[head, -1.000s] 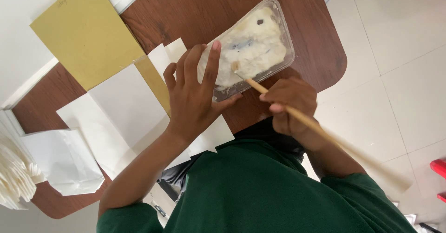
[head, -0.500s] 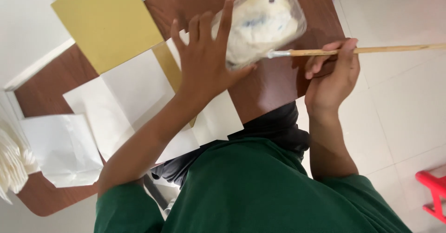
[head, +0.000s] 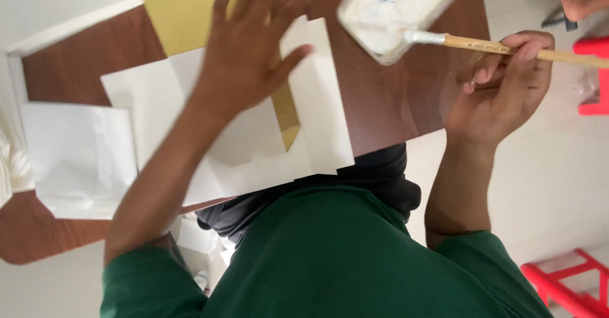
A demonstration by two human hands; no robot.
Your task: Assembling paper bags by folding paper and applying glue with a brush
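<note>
Head view shows the right hand (head: 507, 86) closed around the wooden handle of a paintbrush (head: 501, 46), thumb and fingers pinching the shaft near its metal collar. The bristles rest in a clear plastic tray (head: 396, 10) of white paste, which sits at the far right of the brown table (head: 393, 102). The left hand (head: 250, 55) is spread open with fingers splayed and holds nothing; it lies flat over white paper sheets (head: 254, 134) in the middle of the table, though its blur hides whether the palm presses down. A yellow sheet (head: 181, 4) lies just beyond that hand, partly under the white sheets, and a narrow yellow strip (head: 288, 112) shows between them. To the left, a separate white folded sheet (head: 79, 156) lies on the table edge. Near the camera is the person's green shirt (head: 330, 261). A red stool (head: 571, 283) stands on the pale floor at the near right.
</note>
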